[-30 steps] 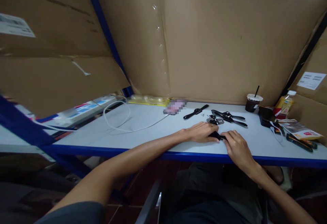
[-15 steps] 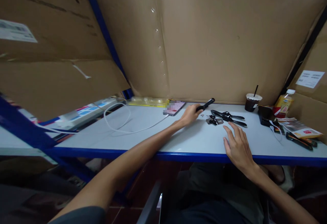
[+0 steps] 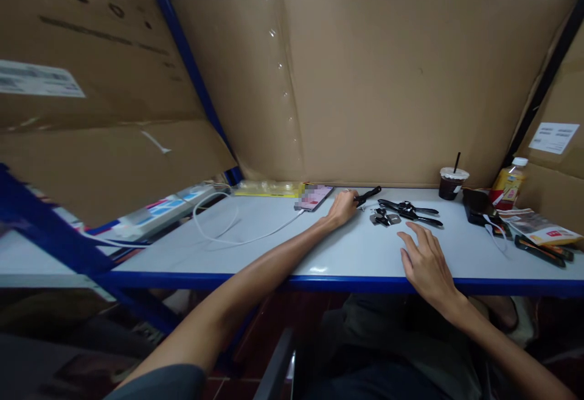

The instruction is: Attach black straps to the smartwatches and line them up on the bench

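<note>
My left hand [image 3: 344,207] is closed on a black spokeshave [image 3: 370,194] at the back of the table. One handle sticks out to the right of my fingers, and the rest is hidden by the hand. Just right of it lie small silvery screws [image 3: 362,208] and several flat metal blades and black cap pieces [image 3: 385,218]. Behind these parts, more black spokeshave bodies [image 3: 408,207] rest side by side. My right hand [image 3: 426,260] hovers over the front of the table, fingers apart, holding nothing, near the blades.
A phone [image 3: 314,196] with a white cable [image 3: 255,240] lies left of my left hand, by a yellow-edged clear package [image 3: 269,189]. At the right are a lidded drink cup [image 3: 451,184], a bottle [image 3: 508,184], a packet [image 3: 541,228] and black-and-orange tools [image 3: 541,251]. Cardboard walls [image 3: 365,83] enclose the table.
The spokeshave in my left hand has come down and lies flatter, its free handle lower than before. My right hand has hardly moved. The head view has shifted slightly.
</note>
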Available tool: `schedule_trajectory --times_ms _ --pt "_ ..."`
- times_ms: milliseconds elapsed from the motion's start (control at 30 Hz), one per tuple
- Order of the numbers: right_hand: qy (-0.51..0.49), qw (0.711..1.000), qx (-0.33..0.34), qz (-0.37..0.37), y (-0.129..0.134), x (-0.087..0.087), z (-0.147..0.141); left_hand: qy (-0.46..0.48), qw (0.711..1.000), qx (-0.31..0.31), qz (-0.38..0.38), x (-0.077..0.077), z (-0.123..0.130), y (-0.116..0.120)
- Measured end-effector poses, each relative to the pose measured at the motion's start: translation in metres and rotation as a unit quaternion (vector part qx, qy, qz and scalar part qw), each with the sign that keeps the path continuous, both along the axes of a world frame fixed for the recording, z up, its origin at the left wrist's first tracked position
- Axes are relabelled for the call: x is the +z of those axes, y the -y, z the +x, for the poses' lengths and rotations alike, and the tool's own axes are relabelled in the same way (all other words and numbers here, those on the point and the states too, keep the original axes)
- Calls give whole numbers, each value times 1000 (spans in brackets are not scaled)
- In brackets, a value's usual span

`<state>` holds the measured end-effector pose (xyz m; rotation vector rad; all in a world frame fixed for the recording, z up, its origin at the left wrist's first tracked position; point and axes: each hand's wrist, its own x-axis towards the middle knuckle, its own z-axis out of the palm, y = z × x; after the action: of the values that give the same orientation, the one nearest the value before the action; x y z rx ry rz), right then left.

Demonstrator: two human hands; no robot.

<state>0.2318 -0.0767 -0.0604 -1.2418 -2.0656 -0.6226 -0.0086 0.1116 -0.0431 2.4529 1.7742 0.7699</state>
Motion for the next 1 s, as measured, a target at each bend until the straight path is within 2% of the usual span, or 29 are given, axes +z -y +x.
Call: schedule_trajectory --times_ms 500,633,700,800,900,1000 --pt "4 1000 4 -22 0 1 0 -59 998 37 -7 -2 4 7" --pt "-4 999 -7 -50 -7 -4 4 -73 997 24 27 -4 3 7" --pt "-6 997 -17 -72 -16 -7 14 -83 995 -8 46 -5 1 5" --pt "-4 993 -44 -107 -38 -13 43 -87 994 -51 32 -9 -2 -1" --pt "-7 984 -70 -161 -59 -19 75 -83 994 -61 22 -13 -3 -6" --pt "24 975 -61 -213 -69 -19 94 -86 994 -62 31 -15 -5 -9"
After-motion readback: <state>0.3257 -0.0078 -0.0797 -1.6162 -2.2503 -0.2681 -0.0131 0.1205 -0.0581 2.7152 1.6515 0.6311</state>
